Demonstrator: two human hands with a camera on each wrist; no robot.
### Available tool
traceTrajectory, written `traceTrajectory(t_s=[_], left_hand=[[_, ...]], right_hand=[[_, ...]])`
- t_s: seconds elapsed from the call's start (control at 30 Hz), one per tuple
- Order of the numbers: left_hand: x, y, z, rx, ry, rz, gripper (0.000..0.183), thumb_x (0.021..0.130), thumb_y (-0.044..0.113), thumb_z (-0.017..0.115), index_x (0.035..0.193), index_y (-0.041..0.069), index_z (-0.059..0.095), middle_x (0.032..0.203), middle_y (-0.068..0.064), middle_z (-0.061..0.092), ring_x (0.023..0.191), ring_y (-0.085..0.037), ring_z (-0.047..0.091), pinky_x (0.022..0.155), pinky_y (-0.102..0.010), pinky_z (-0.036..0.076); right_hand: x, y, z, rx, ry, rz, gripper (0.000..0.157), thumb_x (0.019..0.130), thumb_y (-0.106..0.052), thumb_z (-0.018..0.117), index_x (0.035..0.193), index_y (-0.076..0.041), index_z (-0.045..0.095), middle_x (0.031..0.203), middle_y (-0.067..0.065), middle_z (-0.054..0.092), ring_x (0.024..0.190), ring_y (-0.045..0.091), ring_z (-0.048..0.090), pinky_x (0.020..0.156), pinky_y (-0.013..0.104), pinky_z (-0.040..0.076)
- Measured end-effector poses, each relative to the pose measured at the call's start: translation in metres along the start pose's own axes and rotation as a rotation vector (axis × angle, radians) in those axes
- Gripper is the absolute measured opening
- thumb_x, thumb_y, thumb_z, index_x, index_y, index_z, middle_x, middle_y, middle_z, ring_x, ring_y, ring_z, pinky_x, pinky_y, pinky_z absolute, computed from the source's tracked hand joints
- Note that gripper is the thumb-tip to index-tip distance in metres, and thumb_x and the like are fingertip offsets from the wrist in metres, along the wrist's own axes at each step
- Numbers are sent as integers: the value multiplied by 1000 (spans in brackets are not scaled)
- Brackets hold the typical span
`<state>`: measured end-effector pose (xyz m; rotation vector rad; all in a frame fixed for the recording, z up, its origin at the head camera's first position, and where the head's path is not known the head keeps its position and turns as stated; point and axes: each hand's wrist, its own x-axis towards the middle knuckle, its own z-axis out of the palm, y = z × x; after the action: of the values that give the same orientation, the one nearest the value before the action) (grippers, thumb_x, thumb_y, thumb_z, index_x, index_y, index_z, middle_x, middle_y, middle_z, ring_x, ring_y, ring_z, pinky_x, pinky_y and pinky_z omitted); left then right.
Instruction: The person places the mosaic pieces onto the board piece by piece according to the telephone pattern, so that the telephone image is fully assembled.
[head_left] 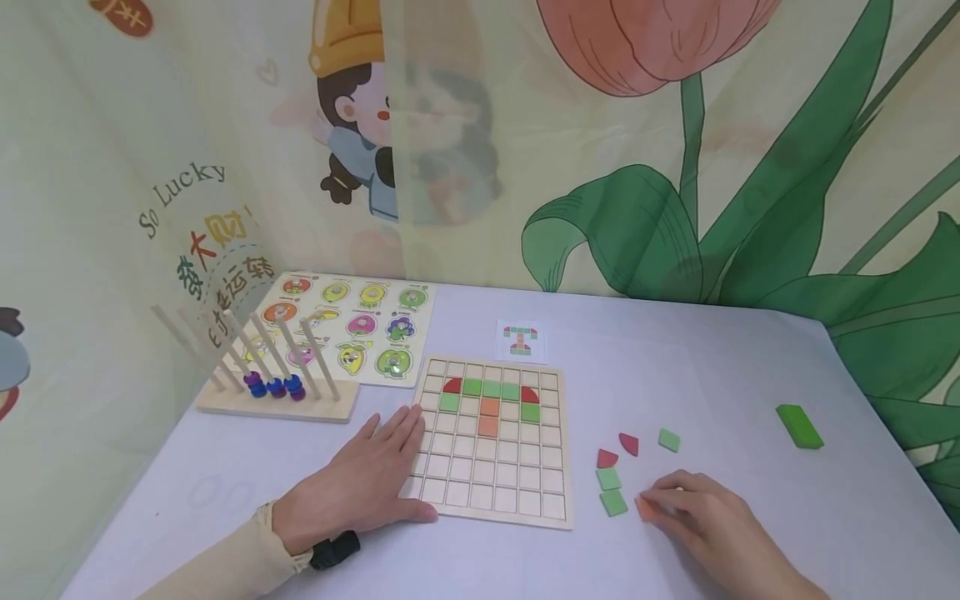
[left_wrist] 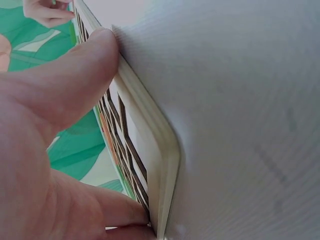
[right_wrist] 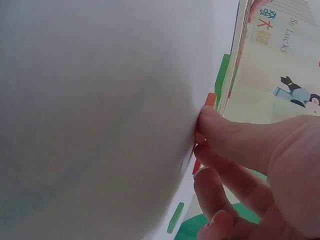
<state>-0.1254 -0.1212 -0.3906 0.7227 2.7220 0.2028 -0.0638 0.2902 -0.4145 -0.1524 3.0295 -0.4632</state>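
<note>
A wooden grid board (head_left: 528,482) lies on the table with green, red and orange tiles set in its upper rows. My left hand (head_left: 360,487) rests along its left side, fingers extended. In the left wrist view, the thumb (left_wrist: 95,57) touches the board's edge. To the right of the board, my right hand (head_left: 701,517) pinches an orange tile (head_left: 645,509) between thumb and fingers, low over the table. Close by lie loose green squares, one (head_left: 613,502) nearest the orange tile, and two red quarter-round tiles, one (head_left: 628,444) farther back.
Behind the board lies a pattern card (head_left: 521,341) with a coloured tile figure. A wooden peg stand (head_left: 277,402) with blue and purple beads and a fruit puzzle board (head_left: 375,333) are at left. A green block (head_left: 799,426) lies far right. A printed curtain hangs behind.
</note>
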Motion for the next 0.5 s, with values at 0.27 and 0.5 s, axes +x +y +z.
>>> traceTrajectory(t_s=[0.27,0.5], left_hand=[[1,-1,0,9,12,12,113,82,70,71,157,-6,32,169,-22,26,158,-38,25,126,-62,23],[1,0,0,2,12,10,114,82,70,71,157,-7,32,169,-22,26,158,-38,24,126,-62,23]], right_hand=[[2,-3,-1,-63,-11,-2,34,76,-18,89,109,-22,83,93,-12,68,84,5,60,77,24,62],[2,-8,-5,-140,63,-50,35,74,-20,91,108,-20,83,86,-9,67,79,5,57,72,23,61]])
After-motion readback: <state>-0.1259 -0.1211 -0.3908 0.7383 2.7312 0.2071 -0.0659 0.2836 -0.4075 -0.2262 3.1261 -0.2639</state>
